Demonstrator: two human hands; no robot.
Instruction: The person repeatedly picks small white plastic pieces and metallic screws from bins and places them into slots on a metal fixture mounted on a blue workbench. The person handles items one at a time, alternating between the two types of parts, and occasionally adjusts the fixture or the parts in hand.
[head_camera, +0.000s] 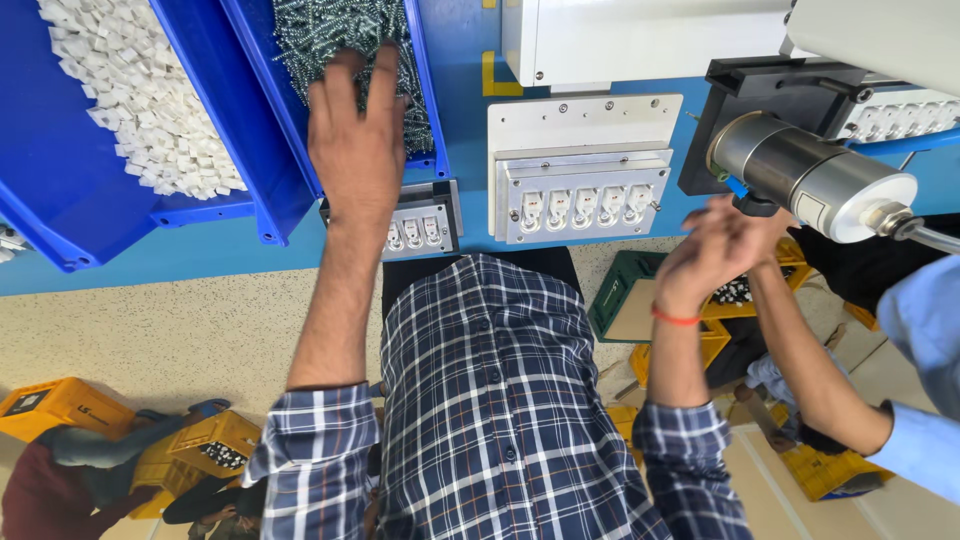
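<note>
Left hand (355, 140): I am reaching open-fingered into the screw bin (425, 110), screws (330, 25) under my fingertips.
Fixture (580, 195): lying right of that hand.
Right hand (712, 250): curling loosely beside a co-worker's hand (765, 222); grip unclear.
Tip: I am pinching few screws.

Small rectangular white label (812, 208) stuck on the side of the grey cylinder (815, 180), just right of the right hand (705, 255) and a little above it. Rectangular dark label (25, 401) with pale print on the face of a yellow crate (70, 395), far below the left hand (355, 140) and well off to its left. Plain brown cardboard sheet (635, 312) lying in a green crate (610, 290), just below and left of the right hand.
</note>
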